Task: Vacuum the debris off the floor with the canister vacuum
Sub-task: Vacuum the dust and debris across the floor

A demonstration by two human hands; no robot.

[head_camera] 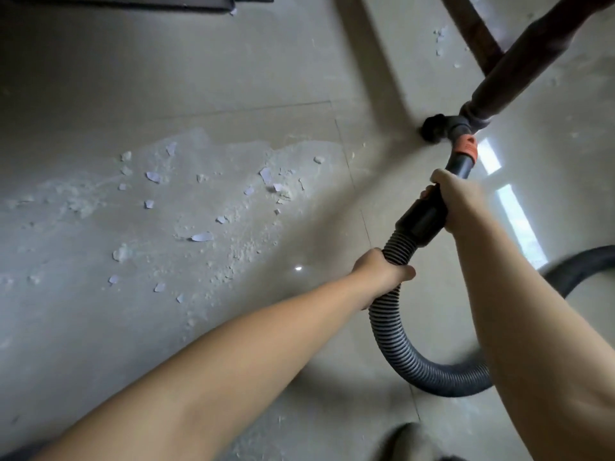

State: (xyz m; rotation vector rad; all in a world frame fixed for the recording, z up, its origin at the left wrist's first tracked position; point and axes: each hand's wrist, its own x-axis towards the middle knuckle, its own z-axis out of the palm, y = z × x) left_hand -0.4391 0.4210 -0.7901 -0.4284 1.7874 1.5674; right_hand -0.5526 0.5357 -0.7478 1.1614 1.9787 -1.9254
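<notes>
While the ribbed hose (392, 327) looks light and bendy, it's gripped by the left hand (382, 271) at center frame, and the stiff black cuff (422, 221) by the right hand (459, 201). Brush nozzle (434, 128) is parked upper right; debris (206, 207) is scattered mid-left. No canister or containers are seen.

One view only, from a wide-angle camera on the person's head, looking steeply down and forward at the floor (100, 78). Both forearms enter from the bottom edge, at about 6 and 5 o'clock, and reach toward 1 o'clock, so the camera sits close above them. The left hand (382, 274) and right hand (459, 201) lie just right of centre, near the lens. A dark furniture leg (532, 61) runs in from 1 o'clock. Lines bend toward the edges. A shoe tip (406, 440) shows at 6 o'clock, straight beneath the camera.
</notes>
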